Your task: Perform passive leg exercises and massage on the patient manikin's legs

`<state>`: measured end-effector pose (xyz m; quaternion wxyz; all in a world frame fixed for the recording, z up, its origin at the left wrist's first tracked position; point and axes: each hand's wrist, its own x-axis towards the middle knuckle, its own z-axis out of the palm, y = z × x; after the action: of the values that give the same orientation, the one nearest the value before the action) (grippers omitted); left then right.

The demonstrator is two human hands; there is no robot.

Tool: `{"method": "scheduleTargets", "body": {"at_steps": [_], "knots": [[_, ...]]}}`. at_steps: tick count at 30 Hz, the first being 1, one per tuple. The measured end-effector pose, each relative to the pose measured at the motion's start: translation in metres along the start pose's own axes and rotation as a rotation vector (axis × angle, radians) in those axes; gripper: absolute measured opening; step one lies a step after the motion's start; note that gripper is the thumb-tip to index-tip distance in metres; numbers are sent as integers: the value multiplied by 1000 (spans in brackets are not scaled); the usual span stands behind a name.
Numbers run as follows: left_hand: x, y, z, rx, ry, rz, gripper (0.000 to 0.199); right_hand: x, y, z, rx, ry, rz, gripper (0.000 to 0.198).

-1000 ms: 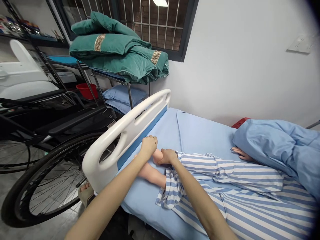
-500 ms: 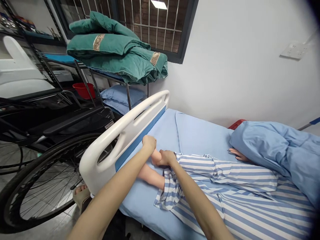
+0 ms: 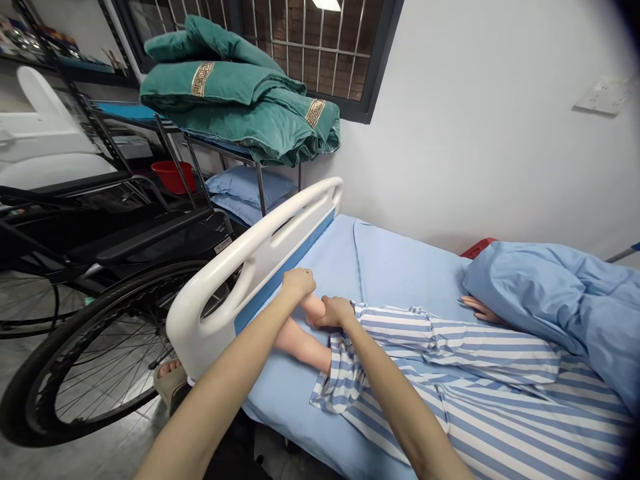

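Observation:
On the bed lies a figure with smooth pink, manikin-like legs in blue-and-white striped trousers (image 3: 450, 343). My left hand (image 3: 299, 283) is closed over the front part of the far foot (image 3: 314, 309), hiding its toes. Just behind it, my right hand (image 3: 336, 312) wraps round the ankle beside the trouser hem. The near lower leg (image 3: 305, 350) rests bare on the sheet, and my left forearm covers its foot. A pink hand (image 3: 480, 309) sticks out from under a bunched blue quilt (image 3: 545, 300).
A white bed end board (image 3: 200, 333) stands left of the feet. Beyond it is a wheelchair (image 3: 125, 267) with a large wheel. Folded green quilts (image 3: 240, 100) lie on a rack above blue pillows (image 3: 250, 190). A red bucket (image 3: 173, 177) is behind the wheelchair.
The view has shifted slightly, so the scene sits a little further right. My left hand and the far foot have tipped slightly toward the end board; both hands keep their hold.

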<state>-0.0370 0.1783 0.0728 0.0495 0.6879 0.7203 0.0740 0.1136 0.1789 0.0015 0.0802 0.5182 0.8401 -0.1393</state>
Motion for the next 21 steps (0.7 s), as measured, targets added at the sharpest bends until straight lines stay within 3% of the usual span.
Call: {"method": "scheduleTargets", "body": {"at_steps": [6, 9, 15, 21], "knots": [[-49, 8, 6, 231, 130, 60, 41, -1, 0, 1, -42, 8, -14, 77], [-54, 11, 0, 266, 91, 67, 41, 0, 1, 1, -46, -1, -11, 78], [-16, 23, -25, 238, -224, -10, 32, -2, 0, 0, -53, 17, -19, 77], [17, 22, -27, 166, -351, -113, 19, -5, -2, -3, -37, 4, 4, 77]]}}
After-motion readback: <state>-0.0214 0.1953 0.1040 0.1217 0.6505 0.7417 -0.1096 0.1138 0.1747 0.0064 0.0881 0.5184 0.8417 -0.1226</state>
